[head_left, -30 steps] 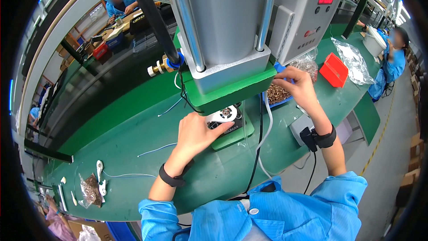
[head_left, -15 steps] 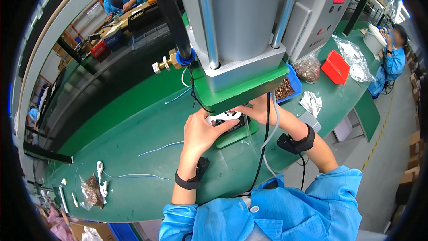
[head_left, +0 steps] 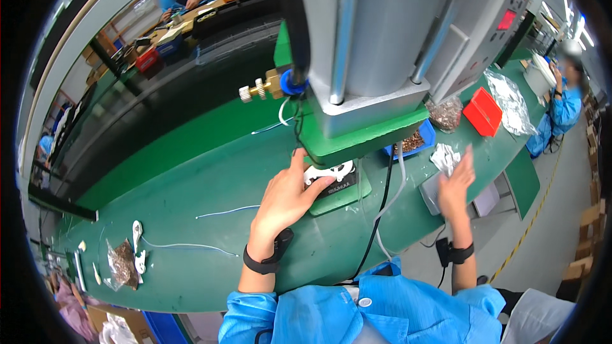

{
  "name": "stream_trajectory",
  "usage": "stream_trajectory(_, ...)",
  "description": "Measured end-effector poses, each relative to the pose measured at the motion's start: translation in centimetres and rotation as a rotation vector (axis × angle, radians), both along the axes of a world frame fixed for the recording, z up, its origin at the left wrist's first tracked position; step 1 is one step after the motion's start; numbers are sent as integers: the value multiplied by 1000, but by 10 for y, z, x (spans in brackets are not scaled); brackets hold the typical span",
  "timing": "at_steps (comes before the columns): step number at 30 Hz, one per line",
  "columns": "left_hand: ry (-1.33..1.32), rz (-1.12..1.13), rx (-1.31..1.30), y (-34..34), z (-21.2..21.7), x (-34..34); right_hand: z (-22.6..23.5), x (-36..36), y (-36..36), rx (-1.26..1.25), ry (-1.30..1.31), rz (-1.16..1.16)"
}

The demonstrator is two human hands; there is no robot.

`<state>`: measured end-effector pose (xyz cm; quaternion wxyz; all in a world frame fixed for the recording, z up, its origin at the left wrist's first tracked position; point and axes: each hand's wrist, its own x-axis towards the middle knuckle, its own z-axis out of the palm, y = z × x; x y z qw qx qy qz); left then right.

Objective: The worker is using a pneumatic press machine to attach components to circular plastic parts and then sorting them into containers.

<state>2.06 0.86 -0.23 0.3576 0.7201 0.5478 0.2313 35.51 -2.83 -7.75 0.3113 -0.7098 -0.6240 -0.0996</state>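
My left hand (head_left: 284, 199) is at the press, its thumb on the edge of a white curved plastic part (head_left: 344, 169) and its index finger reaching up behind it. That part lies on a black fixture block (head_left: 342, 187) over a green base plate (head_left: 341, 202). Directly above hangs the green plate of the press (head_left: 366, 138), which hides some of the fingers and part of the work. My right hand (head_left: 455, 188), slightly blurred, is in the air to the right with fingers stretched out and nothing in them. It is nearest a crumpled white cloth (head_left: 444, 158) and a grey flat box (head_left: 431, 195).
Behind the press are a blue bin (head_left: 428, 135) of small copper-coloured pieces, a bagged lot of pieces (head_left: 445, 114) and a red bin (head_left: 482, 112). A black cable (head_left: 383, 207) and grey tube cross the front. White parts (head_left: 137, 234) and another bag (head_left: 123, 264) lie left. Co-workers sit beyond.
My right hand has left the white part and swung out to the right, its fingers now spread. My left hand stays at the part. The whole view has shifted a little.
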Motion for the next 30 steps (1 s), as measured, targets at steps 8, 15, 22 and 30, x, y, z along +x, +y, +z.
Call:
stream_trajectory(8, -226, 1, 18, -11, -3, -11, 15, -12, 12, -342, -442, 46)
stream_trajectory(15, -304, 83, 34, -15, -18, -5, -12, 4, 159, -296, -309, 658)
stream_trajectory(22, -459, 78, -13, -13, -30, -7, -18, -22, 156, -388, -111, 669)
stream_trajectory(30, -834, 228, -12, -1, -15, -34, -18, -26, 141, -361, -68, 649)
